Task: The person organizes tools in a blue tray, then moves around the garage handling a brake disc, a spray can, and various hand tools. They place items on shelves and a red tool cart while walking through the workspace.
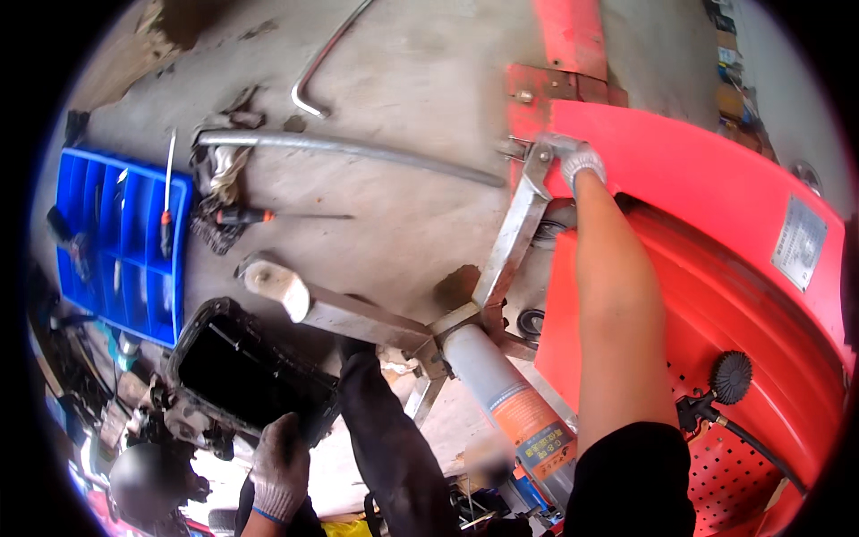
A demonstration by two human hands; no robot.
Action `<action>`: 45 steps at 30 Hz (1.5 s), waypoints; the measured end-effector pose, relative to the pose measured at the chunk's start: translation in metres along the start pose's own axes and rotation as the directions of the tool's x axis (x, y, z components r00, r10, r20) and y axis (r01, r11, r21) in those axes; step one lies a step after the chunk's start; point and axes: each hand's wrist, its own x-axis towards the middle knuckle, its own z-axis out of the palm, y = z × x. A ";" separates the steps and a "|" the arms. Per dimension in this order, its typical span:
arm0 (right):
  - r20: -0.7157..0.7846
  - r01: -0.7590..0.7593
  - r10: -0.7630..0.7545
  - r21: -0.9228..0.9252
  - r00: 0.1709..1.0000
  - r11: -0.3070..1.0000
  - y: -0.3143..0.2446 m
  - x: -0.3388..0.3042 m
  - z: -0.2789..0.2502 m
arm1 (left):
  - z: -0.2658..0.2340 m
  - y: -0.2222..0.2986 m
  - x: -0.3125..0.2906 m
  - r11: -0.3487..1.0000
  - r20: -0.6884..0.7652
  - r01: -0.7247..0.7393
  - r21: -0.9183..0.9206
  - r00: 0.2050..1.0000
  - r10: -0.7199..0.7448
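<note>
My right hand, in a whitish knit glove, reaches far forward along the red machine. Its fingers, partly blurred, close around the far end of a metal leg. That leg joins others at the foot of a grey cylinder with an orange label. Low on the left, my gloved left hand is curled, its fingertips dark, at the near edge of a black rectangular pan. What its fingers hold, if anything, is hidden. Another metal leg passes just beyond the pan.
A blue divided tray lies at the left with a screwdriver on it. Beside it are a second screwdriver, rags and a long metal bar. A bent rod lies farther away. A gauge with a hose sits at the right.
</note>
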 end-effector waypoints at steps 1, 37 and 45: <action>-0.102 -0.020 0.001 -0.185 0.995 0.983 0.023 0.015 0.016 | 0.010 -0.009 0.005 0.998 0.012 -0.025 -0.049 1.000 0.025; 0.323 0.255 -0.850 0.856 0.417 0.450 -0.174 -0.690 -0.189 | -0.139 -0.176 -0.257 0.493 -0.152 0.100 -0.864 0.883 -0.445; 0.120 0.482 -0.993 0.870 -0.005 0.103 -0.167 -0.837 -0.328 | -0.149 -0.176 -0.441 0.019 -0.191 -0.217 -0.976 0.806 -0.561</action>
